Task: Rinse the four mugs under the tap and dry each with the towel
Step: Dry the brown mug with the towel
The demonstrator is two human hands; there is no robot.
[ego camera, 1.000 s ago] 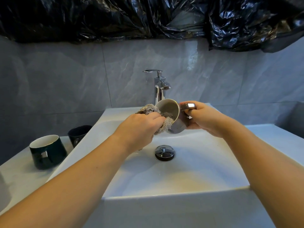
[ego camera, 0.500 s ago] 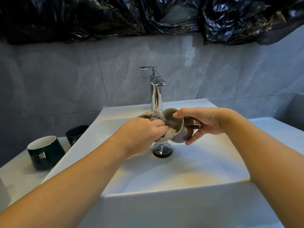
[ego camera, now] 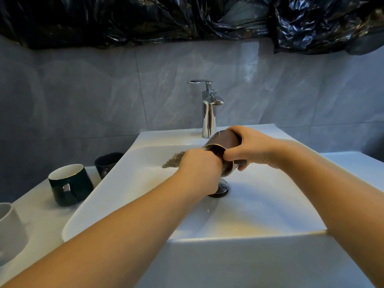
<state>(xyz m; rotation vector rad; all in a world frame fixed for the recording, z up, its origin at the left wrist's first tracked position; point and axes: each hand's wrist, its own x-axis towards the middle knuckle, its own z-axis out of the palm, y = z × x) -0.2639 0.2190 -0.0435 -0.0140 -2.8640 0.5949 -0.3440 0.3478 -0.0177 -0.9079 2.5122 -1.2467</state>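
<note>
1. Over the white sink [ego camera: 270, 215], both hands meet just in front of the tap [ego camera: 208, 113], above the drain plug [ego camera: 221, 189].
2. The right hand [ego camera: 252, 147] is curled round a brown mug [ego camera: 225, 141], fingers over its upper side and thumb at the gold rim; the mug is tipped on its side with its mouth turned toward the left hand.
3. The left hand [ego camera: 199, 169] is bunched round a grey-brown towel [ego camera: 173, 160] and sits against the mug's mouth; one end of the towel sticks out to the left over the basin's slope. How much of the towel is inside the mug cannot be seen.
4. On the bench [ego camera: 41, 206] to the left of the sink stand three more mugs: a dark green mug [ego camera: 70, 185] with a white inside, just beside the sink's left edge; a black mug [ego camera: 107, 163] behind it, partly hidden by that edge; and a white mug [ego camera: 9, 231] cut off by the frame's left side.
5. The basin's front half and its right slope lie open below the forearms.
6. Behind the tap rises a grey tiled wall [ego camera: 83, 96], with crinkled black plastic sheeting [ego camera: 145, 19] hanging along its top.
</note>
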